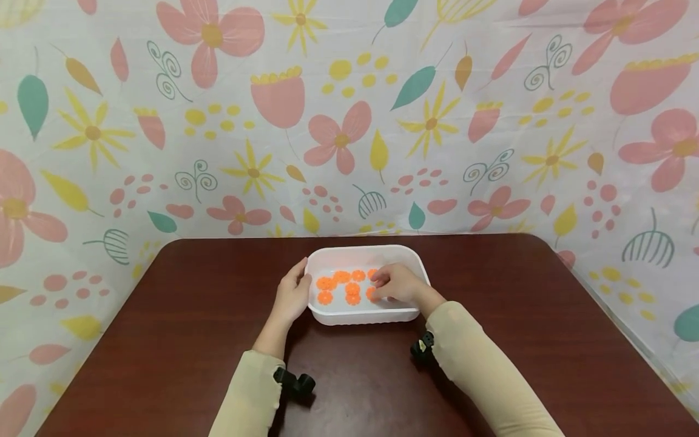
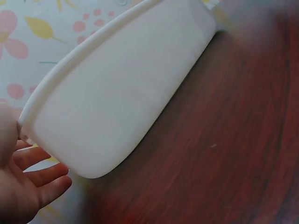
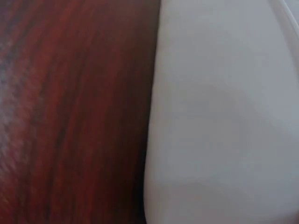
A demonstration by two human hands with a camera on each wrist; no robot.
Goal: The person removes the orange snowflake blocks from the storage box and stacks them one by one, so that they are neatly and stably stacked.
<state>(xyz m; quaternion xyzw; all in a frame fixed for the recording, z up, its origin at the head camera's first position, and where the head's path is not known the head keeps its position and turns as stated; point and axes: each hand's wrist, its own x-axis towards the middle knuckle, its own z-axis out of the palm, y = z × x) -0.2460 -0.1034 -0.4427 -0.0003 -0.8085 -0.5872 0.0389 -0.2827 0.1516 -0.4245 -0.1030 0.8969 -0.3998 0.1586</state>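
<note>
A white plastic basin (image 1: 355,317) stands on the table, with several orange flower-shaped carrot slices (image 1: 324,297) lying flat inside, mostly towards its left and middle. My left hand (image 1: 292,294) grips the basin's left end; in the left wrist view its thumb is at the rim and its fingers (image 2: 44,175) lie along the outer wall. Reaching in over the right side, my right hand (image 1: 401,284) has bent fingers low in the basin, right at a carrot slice (image 1: 371,294). I cannot tell whether they pinch it. Another slice (image 1: 372,274) lies just beyond the fingers.
The dark brown wooden table (image 1: 191,340) extends to both sides and in front of the basin. A flower-print cloth (image 1: 338,182) hangs behind its far edge. Each wrist carries a small black camera (image 1: 295,382). The right wrist view shows the basin's outer wall (image 3: 219,116) beside the tabletop.
</note>
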